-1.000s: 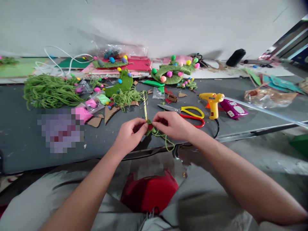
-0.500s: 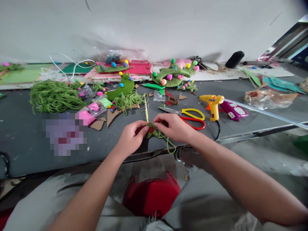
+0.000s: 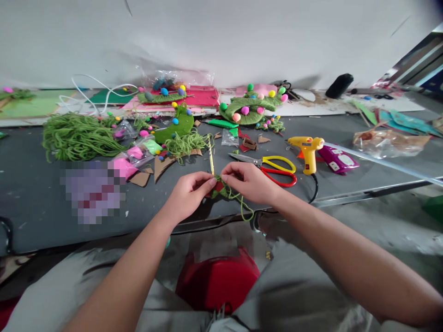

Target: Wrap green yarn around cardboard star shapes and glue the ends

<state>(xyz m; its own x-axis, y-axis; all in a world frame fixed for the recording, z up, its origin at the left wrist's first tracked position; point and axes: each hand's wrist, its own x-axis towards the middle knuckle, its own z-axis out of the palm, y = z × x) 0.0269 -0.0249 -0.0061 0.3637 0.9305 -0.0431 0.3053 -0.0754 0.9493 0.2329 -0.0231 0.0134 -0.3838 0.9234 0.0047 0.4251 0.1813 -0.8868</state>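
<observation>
Close to the front edge of the grey table, my left hand [image 3: 192, 191] pinches a small red piece wrapped in green yarn [image 3: 218, 188]. On its right side, my right hand [image 3: 249, 180] has thumb and fingers closed on the green yarn [image 3: 246, 213], whose loose end loops down below the hand. The fingers cover much of the wrapped piece. A pale twisted stick [image 3: 211, 157] rises just behind the fingertips. Scissors [image 3: 277, 167] with one yellow and one red handle lie beyond my right hand.
A yellow glue gun [image 3: 307, 152] stands right of the scissors beside a purple packet [image 3: 341, 159]. Left lie a heap of green yarn [image 3: 81, 138], pink bags [image 3: 125, 169] and cardboard scraps [image 3: 140, 179]. Green wreaths with pompoms [image 3: 247, 110] sit at the back. A red stool [image 3: 218, 281] is below.
Both hands stay at nearly the same spot, with the left fingers shifted slightly to the right over the wrapped piece. The yarn end still hangs in a loop.
</observation>
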